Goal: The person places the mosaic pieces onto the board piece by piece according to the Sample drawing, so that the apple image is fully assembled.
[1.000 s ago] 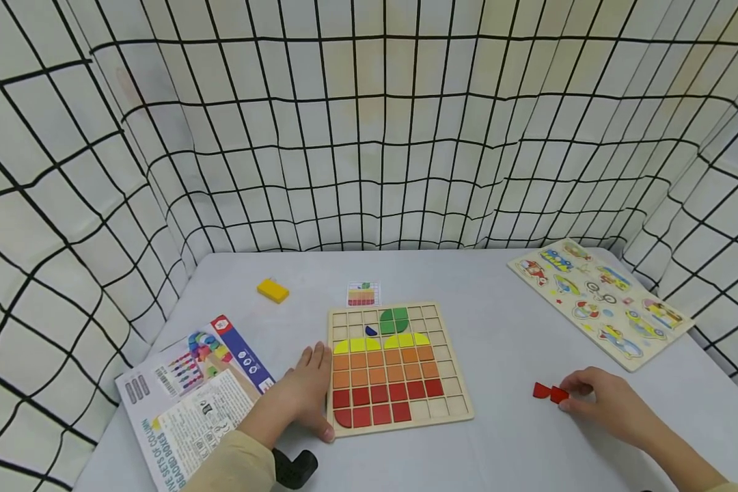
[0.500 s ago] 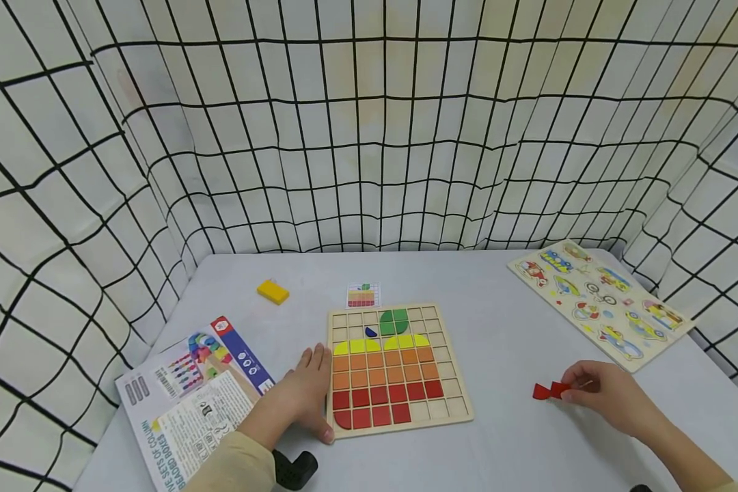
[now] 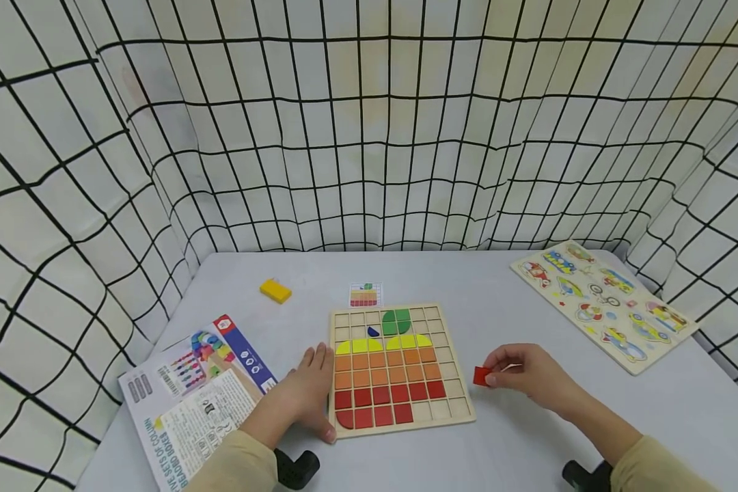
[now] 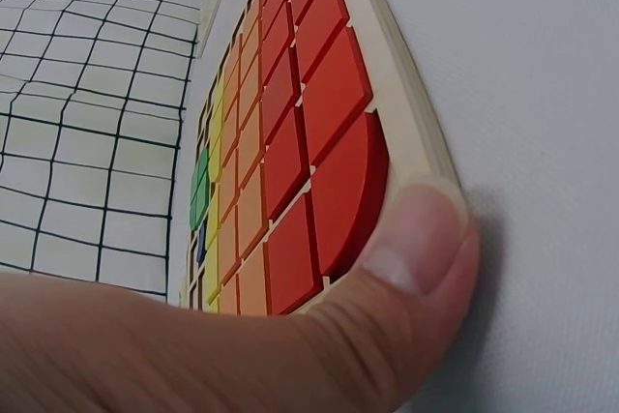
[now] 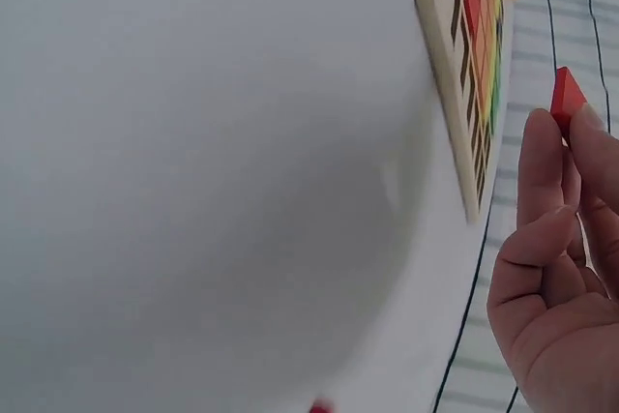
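A wooden grid board (image 3: 400, 428) lies in the middle of the grey table, filled with red, orange, yellow and green tiles in an apple shape. My left hand (image 3: 308, 394) rests flat against its left edge, the thumb (image 4: 416, 239) pressing the near left corner of the board (image 4: 406, 113). My right hand (image 3: 495, 374) hovers just right of the board and pinches a small red tile (image 3: 482, 376) between thumb and fingers. In the right wrist view the red tile (image 5: 566, 99) sticks up from the fingertips, close to the board (image 5: 453, 94).
A yellow block (image 3: 275, 290) and a small pattern card (image 3: 364, 294) lie behind the board. A printed booklet (image 3: 197, 396) sits at the left, a vehicle peg puzzle (image 3: 603, 304) at the far right. Grid-patterned cloth walls enclose the table. Another red piece (image 5: 322, 405) lies on the table.
My right hand picked one red tile from the pair on the right and carried it left to the board's right edge. The left hand stayed put.
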A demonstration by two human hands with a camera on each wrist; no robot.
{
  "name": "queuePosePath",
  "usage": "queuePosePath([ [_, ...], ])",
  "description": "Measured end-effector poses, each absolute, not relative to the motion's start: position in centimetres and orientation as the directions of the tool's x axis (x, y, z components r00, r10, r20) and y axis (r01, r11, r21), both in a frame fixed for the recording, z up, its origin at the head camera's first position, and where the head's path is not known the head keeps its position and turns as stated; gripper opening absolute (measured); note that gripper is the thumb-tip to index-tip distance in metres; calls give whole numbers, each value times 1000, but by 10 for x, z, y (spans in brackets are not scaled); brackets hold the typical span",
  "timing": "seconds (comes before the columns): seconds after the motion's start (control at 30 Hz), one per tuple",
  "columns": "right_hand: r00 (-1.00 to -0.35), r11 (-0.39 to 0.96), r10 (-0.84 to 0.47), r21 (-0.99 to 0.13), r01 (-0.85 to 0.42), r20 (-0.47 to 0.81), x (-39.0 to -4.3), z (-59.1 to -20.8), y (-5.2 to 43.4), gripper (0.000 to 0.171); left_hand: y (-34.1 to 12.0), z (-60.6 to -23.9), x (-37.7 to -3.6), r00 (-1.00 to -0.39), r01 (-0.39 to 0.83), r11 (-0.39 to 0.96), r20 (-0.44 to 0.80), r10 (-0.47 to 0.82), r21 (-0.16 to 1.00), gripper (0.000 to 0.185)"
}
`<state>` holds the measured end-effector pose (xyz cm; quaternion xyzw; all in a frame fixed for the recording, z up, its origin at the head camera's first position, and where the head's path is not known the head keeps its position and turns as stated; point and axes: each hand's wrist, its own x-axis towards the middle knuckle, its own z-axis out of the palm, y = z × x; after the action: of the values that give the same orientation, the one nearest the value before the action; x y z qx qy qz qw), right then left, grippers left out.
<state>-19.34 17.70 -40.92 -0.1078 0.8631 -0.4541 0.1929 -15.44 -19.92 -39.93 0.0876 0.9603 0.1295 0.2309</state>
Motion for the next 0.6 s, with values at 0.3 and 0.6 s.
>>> queuePosePath([
  [0.3, -837, 539, -498, -837, -93, -227, -187, -417, 114, 11, -198, -401, -156, -876, 99, 952, -428, 222, 290, 128],
  [0.6, -830, 597, -524, -778, -198, -190, -180, -429, 94, 6, -200, -403, -155, -878, 106, 952, -422, 224, 286, 127],
])
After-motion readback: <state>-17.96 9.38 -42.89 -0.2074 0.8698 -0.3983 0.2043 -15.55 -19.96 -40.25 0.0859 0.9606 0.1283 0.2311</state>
